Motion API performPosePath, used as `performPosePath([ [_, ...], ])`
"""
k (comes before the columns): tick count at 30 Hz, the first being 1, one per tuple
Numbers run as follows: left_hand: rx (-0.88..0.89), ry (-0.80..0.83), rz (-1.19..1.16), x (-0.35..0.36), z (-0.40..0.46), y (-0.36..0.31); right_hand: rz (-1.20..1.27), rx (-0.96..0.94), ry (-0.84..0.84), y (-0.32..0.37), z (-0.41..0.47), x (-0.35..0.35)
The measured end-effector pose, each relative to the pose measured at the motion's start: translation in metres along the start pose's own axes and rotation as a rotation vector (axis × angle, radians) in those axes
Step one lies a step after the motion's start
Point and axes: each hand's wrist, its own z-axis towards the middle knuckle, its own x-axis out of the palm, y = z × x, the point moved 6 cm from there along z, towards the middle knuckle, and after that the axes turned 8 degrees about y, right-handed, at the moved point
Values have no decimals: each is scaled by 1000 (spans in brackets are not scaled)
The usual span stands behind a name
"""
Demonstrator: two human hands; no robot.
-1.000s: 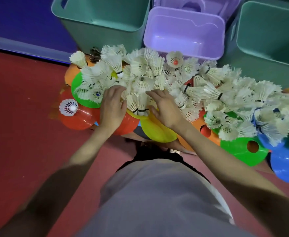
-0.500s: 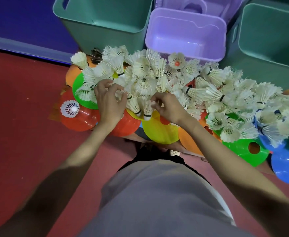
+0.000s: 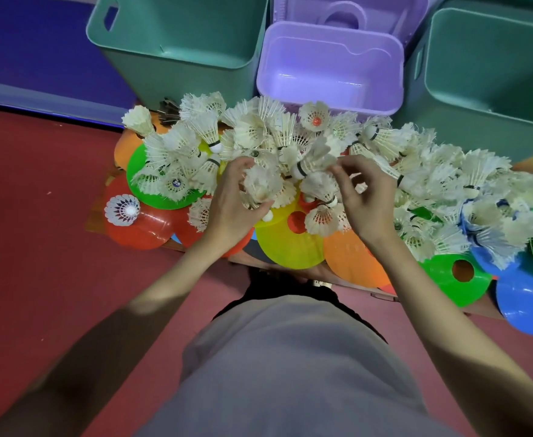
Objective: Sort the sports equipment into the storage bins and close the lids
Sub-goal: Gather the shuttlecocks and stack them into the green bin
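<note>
A long heap of white feather shuttlecocks (image 3: 432, 171) lies across flat coloured disc cones on the red floor. My left hand (image 3: 227, 206) grips a small bunch of shuttlecocks (image 3: 260, 187) lifted off the heap's near edge. My right hand (image 3: 366, 200) has curled fingers that pinch another shuttlecock (image 3: 309, 159) held just above the pile. Beyond the heap stands an open purple bin (image 3: 331, 96) with nothing visible inside. A green bin (image 3: 177, 52) is to its left and another green bin (image 3: 492, 89) to its right.
Disc cones stick out under the heap: red (image 3: 145, 228), green (image 3: 164, 200), yellow (image 3: 287, 247), orange (image 3: 353, 260), green (image 3: 454, 279), blue (image 3: 530, 304). One shuttlecock (image 3: 121, 210) sits apart on the red cone. A purple lid (image 3: 347, 11) stands behind the purple bin. My grey-clad torso fills the lower frame.
Both hands have risen from the near edge of the pile, each bringing shuttlecocks up with it. The view has shifted slightly.
</note>
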Motion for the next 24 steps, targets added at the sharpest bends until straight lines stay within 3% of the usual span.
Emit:
performPosePath([
  [4, -67, 88, -28, 14, 0, -2, 14, -105, 13, 14, -5, 1],
  [9, -44, 19, 28, 19, 1, -9, -45, -232, 190, 23, -11, 22],
  [16, -104, 14, -69, 21, 6, 2, -204, -345, 377, 21, -13, 47],
  [21, -123, 21, -116, 18, 8, 14, -112, -275, 471, 17, -7, 57],
  [24, -159, -2, -187, 14, 5, 21, 29, -196, 442, 23, 2, 58],
])
